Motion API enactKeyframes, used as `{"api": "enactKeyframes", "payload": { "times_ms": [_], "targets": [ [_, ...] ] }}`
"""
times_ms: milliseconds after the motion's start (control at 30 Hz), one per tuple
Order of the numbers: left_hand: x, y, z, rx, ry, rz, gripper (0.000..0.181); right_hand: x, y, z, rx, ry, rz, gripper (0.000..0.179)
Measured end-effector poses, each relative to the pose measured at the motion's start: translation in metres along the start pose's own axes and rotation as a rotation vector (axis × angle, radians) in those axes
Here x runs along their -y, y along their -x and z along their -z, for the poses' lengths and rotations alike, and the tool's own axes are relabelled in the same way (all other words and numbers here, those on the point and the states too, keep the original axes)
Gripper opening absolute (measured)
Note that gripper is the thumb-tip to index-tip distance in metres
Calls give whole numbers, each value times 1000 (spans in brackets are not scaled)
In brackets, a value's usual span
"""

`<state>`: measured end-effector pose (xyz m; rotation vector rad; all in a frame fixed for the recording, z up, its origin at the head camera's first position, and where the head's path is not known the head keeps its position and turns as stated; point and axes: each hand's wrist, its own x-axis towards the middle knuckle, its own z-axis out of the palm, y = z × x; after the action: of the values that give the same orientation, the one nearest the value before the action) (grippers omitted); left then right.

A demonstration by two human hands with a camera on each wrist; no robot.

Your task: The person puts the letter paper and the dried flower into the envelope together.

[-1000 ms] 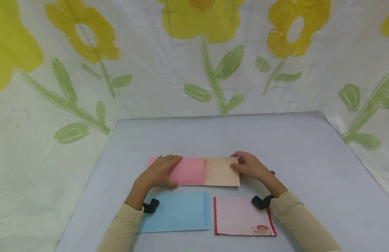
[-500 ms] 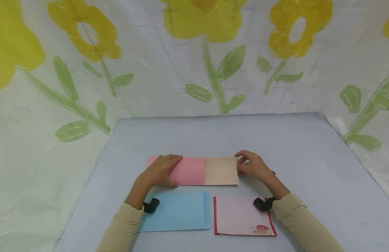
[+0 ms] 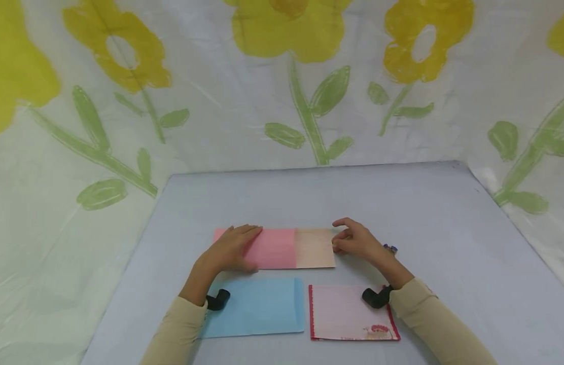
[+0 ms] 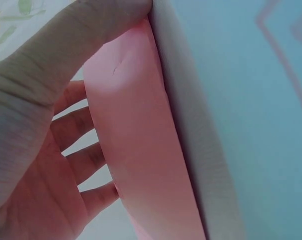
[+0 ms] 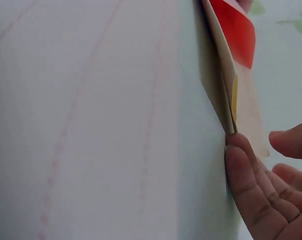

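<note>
Head view: the left hand (image 3: 230, 249) rests wide-spread on smooth pink paper (image 3: 279, 248); right hand (image 3: 358, 242) touches rectangular cream sheet (image 3: 314, 248), pinch unclear.

— See anything on the pale grey table (image 3: 437, 213)?
— Yes, see a light-blue envelope (image 3: 259, 306) lying flat, folded along one short edge. Also see a pale pink paper piece (image 3: 337, 309) just beside, edged in red, with a small red drawing (image 3: 379, 329) in a near corner.
— And behind all that?
— See a white backdrop (image 3: 218, 116), slightly wrinkled, painted with yellow flowers (image 3: 288, 30) and green leaves (image 3: 331, 91).
</note>
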<state>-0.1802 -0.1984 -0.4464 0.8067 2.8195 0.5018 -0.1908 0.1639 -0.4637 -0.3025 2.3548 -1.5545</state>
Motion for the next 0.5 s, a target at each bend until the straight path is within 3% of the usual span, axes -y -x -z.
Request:
{"api": "enactKeyframes", "payload": {
  "times_ms": [500],
  "targets": [
    [-3, 1, 2, -22, -11, -26, 92, 10, -2, -13, 97, -60, -38, 46]
  ]
}}
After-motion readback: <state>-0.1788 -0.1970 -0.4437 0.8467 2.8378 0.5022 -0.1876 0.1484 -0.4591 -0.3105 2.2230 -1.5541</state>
